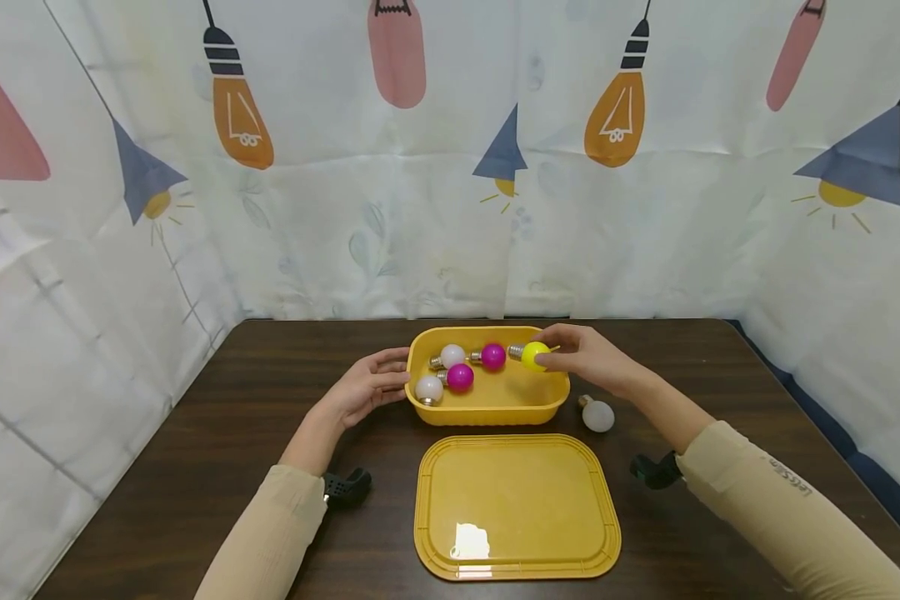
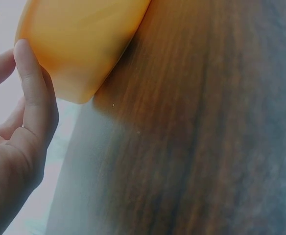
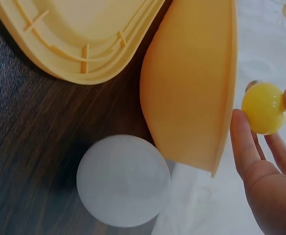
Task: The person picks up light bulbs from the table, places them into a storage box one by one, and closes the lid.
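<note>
A yellow light bulb [image 1: 534,357] with a metal screw base is pinched in my right hand [image 1: 596,360], over the right part of the yellow plastic box [image 1: 487,417]. In the right wrist view, the thumb and fingers hold the bulb [image 3: 264,108] by its round glass, beside the box's rim. My left hand [image 1: 362,387] rests its fairly straight fingertips against the box's left end; the left wrist view shows a fingertip at the box's [image 2: 84,44] edge. Inside the box lie two magenta bulbs [image 1: 492,357] and two white bulbs [image 1: 429,389], towards its left half.
A loose white bulb [image 1: 598,416] lies on the dark wooden table [image 1: 667,375], just right of the box. In front of the box lies a flat yellow lid [image 1: 517,500]. Behind the table hangs a white curtain [image 1: 435,233] printed with lamps. Both wrists wear dark straps.
</note>
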The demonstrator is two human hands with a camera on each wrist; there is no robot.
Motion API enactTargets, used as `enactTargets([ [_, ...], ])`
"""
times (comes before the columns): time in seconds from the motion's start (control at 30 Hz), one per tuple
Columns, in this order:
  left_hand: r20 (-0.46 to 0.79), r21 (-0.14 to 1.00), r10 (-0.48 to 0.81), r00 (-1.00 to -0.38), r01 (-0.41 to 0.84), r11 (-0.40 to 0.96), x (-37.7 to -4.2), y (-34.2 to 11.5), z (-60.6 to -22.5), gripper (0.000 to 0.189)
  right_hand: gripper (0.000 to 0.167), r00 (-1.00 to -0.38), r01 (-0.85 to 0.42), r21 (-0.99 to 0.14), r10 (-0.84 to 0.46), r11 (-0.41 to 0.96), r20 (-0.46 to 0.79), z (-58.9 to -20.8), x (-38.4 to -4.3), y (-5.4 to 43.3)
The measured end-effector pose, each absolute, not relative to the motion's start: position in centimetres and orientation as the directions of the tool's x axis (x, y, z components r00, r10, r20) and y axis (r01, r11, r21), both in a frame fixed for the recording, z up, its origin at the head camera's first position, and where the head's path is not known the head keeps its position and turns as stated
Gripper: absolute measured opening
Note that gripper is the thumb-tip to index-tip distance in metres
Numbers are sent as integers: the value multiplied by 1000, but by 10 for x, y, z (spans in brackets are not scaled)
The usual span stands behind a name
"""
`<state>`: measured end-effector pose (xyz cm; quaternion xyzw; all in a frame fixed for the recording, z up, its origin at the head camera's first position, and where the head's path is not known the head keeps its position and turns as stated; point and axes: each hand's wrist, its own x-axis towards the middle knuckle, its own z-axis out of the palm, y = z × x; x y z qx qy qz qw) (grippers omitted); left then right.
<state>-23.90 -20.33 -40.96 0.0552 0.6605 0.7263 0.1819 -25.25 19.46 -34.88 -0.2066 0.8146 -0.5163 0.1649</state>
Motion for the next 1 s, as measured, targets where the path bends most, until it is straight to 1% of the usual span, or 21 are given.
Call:
enactTargets([
  [0.17,-158,980,338,-928,-190,-63,-239,-203,-410,59,45,-858,-156,-914,-510,375,-63,-351,-252,189],
  [0.4,-166,977,333,-928,-199,-70,-239,-203,-411,58,45,-843,-171,-917,-535,360,-53,-355,-253,185],
  [0.7,-163,979,339,-927,-195,-61,-239,-203,-411,58,43,-841,-156,-920,-536,360,-67,-358,-253,179],
  [1.0,-163,979,339,-927,-193,-58,-239,-203,-410,58,43,-834,-176,-916,-549,361,-56,-359,-254,172],
])
